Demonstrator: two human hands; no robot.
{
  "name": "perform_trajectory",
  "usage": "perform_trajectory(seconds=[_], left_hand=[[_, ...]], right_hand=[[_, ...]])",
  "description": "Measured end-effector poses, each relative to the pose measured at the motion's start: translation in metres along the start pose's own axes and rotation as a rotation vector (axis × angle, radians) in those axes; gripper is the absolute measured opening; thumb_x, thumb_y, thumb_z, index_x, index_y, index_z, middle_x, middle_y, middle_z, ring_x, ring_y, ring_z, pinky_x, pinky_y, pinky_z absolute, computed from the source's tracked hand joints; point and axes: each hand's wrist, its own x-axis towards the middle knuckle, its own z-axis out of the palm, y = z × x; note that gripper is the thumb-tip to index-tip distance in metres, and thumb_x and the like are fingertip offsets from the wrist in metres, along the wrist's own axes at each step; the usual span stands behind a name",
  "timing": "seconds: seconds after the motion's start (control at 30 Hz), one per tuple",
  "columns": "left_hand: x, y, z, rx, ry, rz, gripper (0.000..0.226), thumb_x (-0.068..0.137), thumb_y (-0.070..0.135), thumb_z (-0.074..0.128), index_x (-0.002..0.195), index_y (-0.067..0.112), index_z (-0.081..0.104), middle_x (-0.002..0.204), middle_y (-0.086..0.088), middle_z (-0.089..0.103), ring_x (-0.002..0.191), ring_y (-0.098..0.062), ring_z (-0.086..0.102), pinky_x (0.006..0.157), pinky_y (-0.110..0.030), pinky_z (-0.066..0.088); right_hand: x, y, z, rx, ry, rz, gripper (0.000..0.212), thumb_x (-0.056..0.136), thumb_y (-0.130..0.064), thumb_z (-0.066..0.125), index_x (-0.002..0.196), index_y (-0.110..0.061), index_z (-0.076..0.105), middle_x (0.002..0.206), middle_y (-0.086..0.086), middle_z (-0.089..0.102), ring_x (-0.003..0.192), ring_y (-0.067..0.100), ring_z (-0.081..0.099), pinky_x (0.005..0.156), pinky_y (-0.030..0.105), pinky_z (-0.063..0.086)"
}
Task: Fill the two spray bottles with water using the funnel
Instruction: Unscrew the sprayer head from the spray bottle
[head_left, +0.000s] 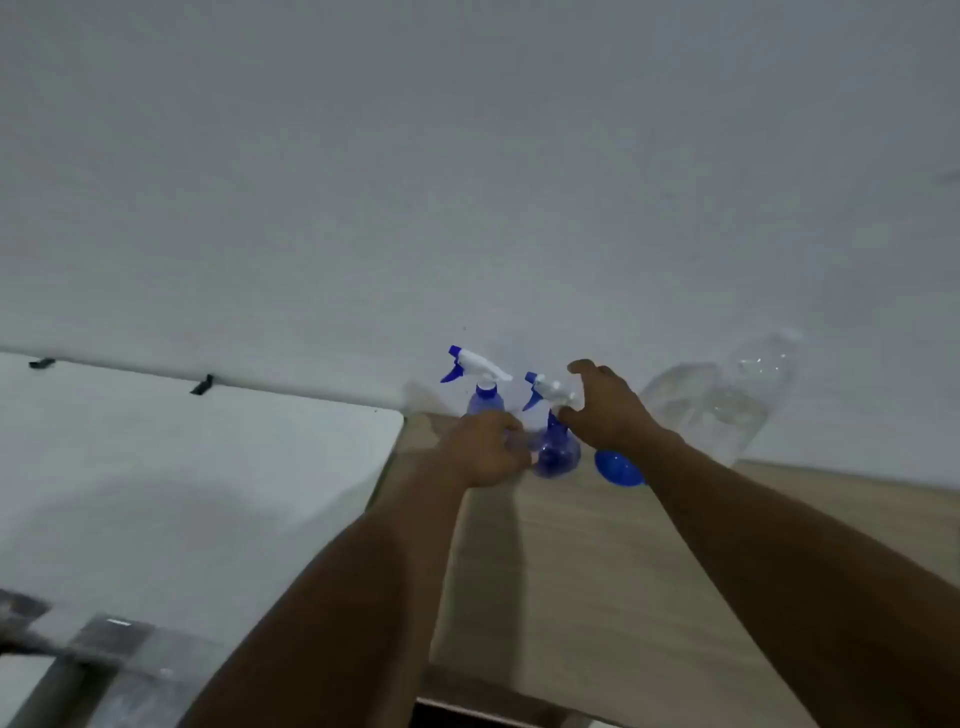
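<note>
Both spray bottles stand at the far edge of the pale wood-grain bench (571, 571), close to the white wall. The left hand (483, 449) wraps the rounded body of the nearer spray bottle (557, 454), a translucent blue plastic flask, with its fingers (511, 441) curled against the flask wall. The right hand (605, 405) is arched over that bottle's white-and-blue trigger head (553, 388), thumb below and forefinger above, and appears to grasp it; motion blur prevents confirming how firm the hold is. The rear spray bottle (485, 397), of the same blue plastic and with the same kind of head, stands just behind the left hand with its head fitted. The round blue plastic funnel (615, 470) lies on the bench directly beneath the right wrist, and the large clear plastic bottle (727, 402), which appears to hold the water, stands just beyond it. Hazards, as judged from this layout: if the head is unscrewed with a loose left grip, the light flask is likely to turn with it or tip. A wide left-hand movement can knock over the rear spray bottle. Lowering the right wrist can push the funnel along the bench or toward the clear bottle. Lifting the head carelessly can catch its dip tube, if one is fitted, and tip the flask.
</note>
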Motion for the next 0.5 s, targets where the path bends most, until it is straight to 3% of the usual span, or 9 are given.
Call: perform_trajectory(seconds=[0.1, 0.23, 0.33, 0.5], left_hand=[[0.023, -0.012, 0.016, 0.022, -0.005, 0.084, 0.037, 0.086, 0.031, 0.069, 0.119, 0.015, 0.065, 0.113, -0.004, 0.066, 0.106, -0.024, 0.061, 0.100, -0.040, 0.047], [0.043, -0.022, 0.041, 0.003, -0.011, 0.051, 0.049, 0.086, 0.033, 0.070, 0.129, 0.014, 0.057, 0.121, -0.006, 0.065, 0.112, -0.025, 0.061, 0.093, -0.033, 0.046], [0.052, -0.034, 0.061, -0.040, 0.010, 0.021, 0.062, 0.080, 0.036, 0.075, 0.133, 0.015, 0.051, 0.124, -0.007, 0.063, 0.113, -0.026, 0.060, 0.095, -0.037, 0.048], [0.042, -0.041, 0.080, -0.123, 0.037, 0.029, 0.083, 0.077, 0.037, 0.079, 0.147, 0.019, 0.038, 0.143, -0.005, 0.050, 0.128, -0.024, 0.050, 0.105, -0.035, 0.041]], right_hand=[[0.025, 0.004, 0.021, -0.043, 0.003, 0.013, 0.071, 0.085, -0.030, 0.070, 0.146, -0.016, 0.038, 0.138, 0.015, 0.052, 0.125, 0.035, 0.051, 0.100, 0.041, 0.045], [0.039, 0.012, 0.045, -0.066, -0.028, 0.045, 0.041, 0.089, -0.027, 0.066, 0.124, -0.013, 0.050, 0.109, 0.008, 0.061, 0.099, 0.030, 0.059, 0.075, 0.032, 0.040], [0.036, 0.013, 0.050, -0.100, 0.008, 0.063, 0.022, 0.092, -0.027, 0.062, 0.107, -0.013, 0.052, 0.101, 0.009, 0.063, 0.089, 0.030, 0.060, 0.074, 0.035, 0.046], [0.004, 0.006, 0.043, -0.125, -0.042, -0.006, 0.018, 0.092, -0.024, 0.062, 0.097, -0.014, 0.049, 0.089, 0.003, 0.058, 0.082, 0.027, 0.059, 0.072, 0.037, 0.050]])
